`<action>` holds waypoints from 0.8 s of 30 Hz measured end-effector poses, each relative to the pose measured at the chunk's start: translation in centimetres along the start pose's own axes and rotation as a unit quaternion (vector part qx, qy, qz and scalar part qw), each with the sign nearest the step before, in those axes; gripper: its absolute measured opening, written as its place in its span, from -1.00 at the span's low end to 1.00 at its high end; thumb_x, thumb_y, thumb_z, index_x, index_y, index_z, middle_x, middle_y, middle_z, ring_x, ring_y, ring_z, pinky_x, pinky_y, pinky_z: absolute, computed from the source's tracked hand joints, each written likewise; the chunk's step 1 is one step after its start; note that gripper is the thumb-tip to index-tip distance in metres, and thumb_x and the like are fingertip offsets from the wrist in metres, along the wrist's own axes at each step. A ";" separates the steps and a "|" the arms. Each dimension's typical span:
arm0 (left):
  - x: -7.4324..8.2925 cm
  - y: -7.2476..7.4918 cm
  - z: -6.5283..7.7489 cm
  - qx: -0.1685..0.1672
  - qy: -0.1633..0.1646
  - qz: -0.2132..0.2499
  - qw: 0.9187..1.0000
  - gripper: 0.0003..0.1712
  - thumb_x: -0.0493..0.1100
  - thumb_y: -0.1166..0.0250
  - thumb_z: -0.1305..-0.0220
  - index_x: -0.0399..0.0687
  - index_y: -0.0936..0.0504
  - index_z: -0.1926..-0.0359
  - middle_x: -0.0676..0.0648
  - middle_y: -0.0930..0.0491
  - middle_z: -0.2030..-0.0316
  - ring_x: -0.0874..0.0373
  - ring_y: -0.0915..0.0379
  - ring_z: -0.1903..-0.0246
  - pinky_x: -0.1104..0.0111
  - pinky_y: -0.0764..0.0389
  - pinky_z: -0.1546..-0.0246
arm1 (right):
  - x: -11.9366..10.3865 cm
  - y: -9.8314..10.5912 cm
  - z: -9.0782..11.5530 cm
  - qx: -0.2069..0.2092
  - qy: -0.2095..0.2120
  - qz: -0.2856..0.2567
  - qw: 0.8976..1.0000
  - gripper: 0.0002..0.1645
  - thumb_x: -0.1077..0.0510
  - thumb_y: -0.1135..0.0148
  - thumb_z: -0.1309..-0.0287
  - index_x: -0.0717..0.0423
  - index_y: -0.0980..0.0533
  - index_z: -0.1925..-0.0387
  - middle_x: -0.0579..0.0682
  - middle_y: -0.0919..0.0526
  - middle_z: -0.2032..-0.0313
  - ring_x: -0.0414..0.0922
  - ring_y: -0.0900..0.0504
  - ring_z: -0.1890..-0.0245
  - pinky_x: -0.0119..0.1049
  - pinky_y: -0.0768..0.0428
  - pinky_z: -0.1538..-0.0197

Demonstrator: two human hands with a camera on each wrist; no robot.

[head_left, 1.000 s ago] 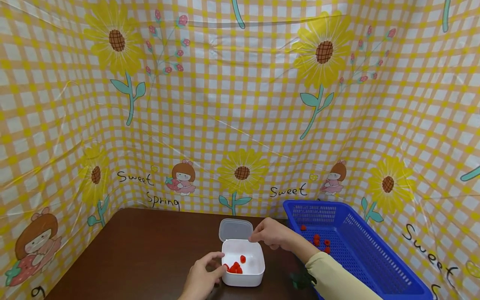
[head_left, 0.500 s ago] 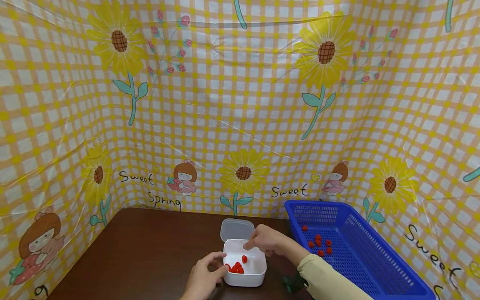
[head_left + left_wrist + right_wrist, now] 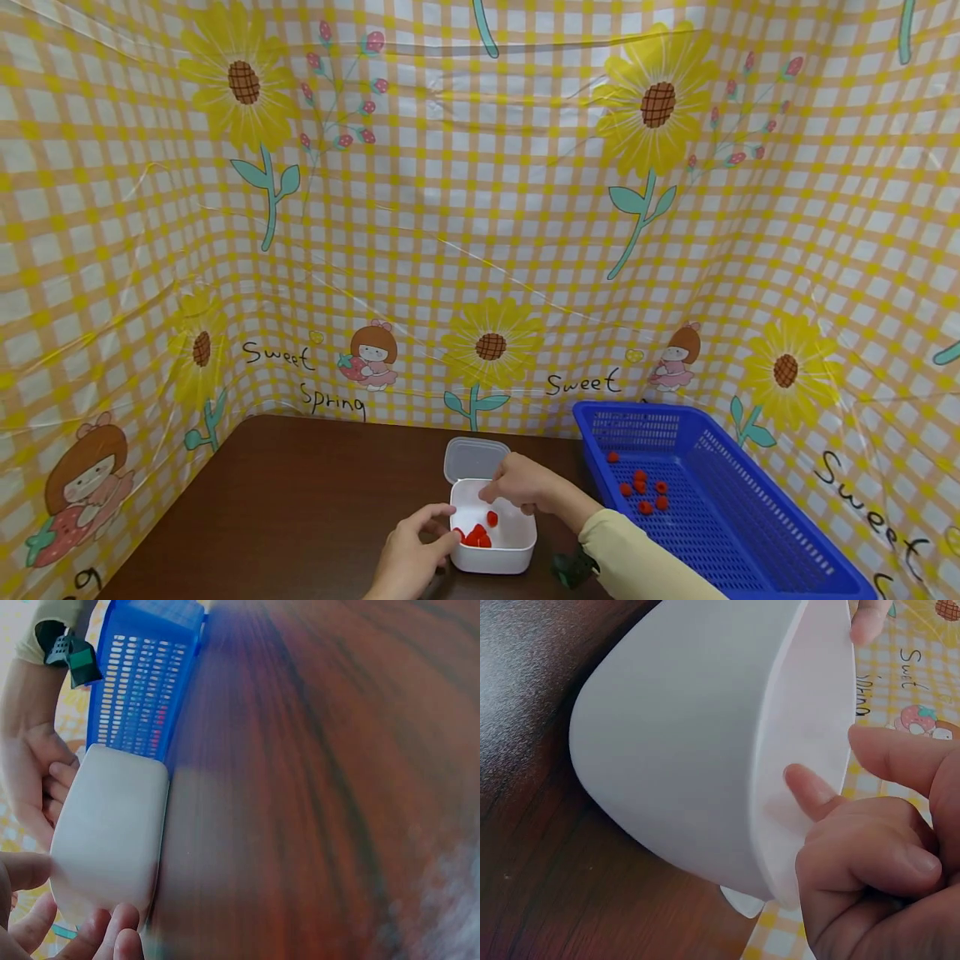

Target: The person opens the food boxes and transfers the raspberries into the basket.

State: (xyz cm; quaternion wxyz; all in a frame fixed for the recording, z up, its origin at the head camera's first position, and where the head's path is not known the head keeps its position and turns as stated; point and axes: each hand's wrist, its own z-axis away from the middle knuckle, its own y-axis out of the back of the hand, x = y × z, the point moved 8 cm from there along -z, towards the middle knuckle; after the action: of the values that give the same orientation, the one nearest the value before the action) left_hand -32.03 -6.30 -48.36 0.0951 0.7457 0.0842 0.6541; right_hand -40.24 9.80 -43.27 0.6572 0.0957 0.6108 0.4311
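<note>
Left hand (image 3: 411,546), fingers spread, touched left side of white box (image 3: 492,562); some red pieces (image 3: 477,537) already lay inside. Right hand (image 3: 525,485) dipped its index in, gripping nothing visible. Lid (image 3: 476,460) off, behind box; more pieces (image 3: 640,476) remained in blue basket (image 3: 727,533) right of box.

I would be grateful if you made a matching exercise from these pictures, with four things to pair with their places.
Things:
1. lid
2. blue basket
3. left hand
4. right hand

Places:
A. at the left side of the white box
B. right of the box, with red pieces in it
C. with a finger inside the box
D. on the table, just beyond the box

Pairs: 1-D, 2-B, 3-A, 4-C
</note>
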 end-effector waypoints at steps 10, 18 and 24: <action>-0.2 0.0 -0.1 0.003 0.001 -0.004 1.000 -0.59 -0.18 -0.41 -0.16 -0.04 -0.66 -0.07 0.01 -0.60 0.38 0.09 -0.58 0.58 0.32 -0.54 0.54 | -0.1 -0.2 -0.4 0.025 -0.019 0.078 0.996 -0.75 0.10 -0.41 -0.16 0.19 -0.69 0.52 -0.18 -0.12 0.81 -0.27 -0.03 0.83 -0.45 -0.14 0.73; -0.1 0.0 -0.1 0.004 0.003 -0.001 1.000 -0.61 -0.19 -0.41 -0.16 -0.02 -0.67 -0.06 0.00 -0.58 0.38 0.07 -0.58 0.58 0.32 -0.55 0.54 | -0.3 -0.6 -0.2 0.040 -0.037 0.192 0.980 -0.70 0.07 -0.45 -0.08 0.15 -0.57 0.57 -0.08 -0.32 0.72 -0.20 -0.21 0.80 -0.44 -0.30 0.73; -0.1 0.0 0.0 0.003 0.011 0.002 1.000 -0.61 -0.18 -0.41 -0.19 -0.04 -0.66 -0.06 0.00 -0.57 0.39 0.06 -0.58 0.57 0.31 -0.53 0.55 | -0.4 -0.9 -0.2 0.047 -0.049 0.215 0.974 -0.66 0.09 -0.51 -0.03 0.15 -0.48 0.50 0.00 -0.47 0.58 -0.12 -0.41 0.67 -0.29 -0.53 0.61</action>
State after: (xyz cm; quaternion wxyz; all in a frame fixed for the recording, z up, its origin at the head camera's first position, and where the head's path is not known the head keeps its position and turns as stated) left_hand -32.08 -6.31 -48.45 0.0911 0.7388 0.0856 0.6623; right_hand -39.99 8.90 -43.67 0.5730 0.2764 0.5629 0.5277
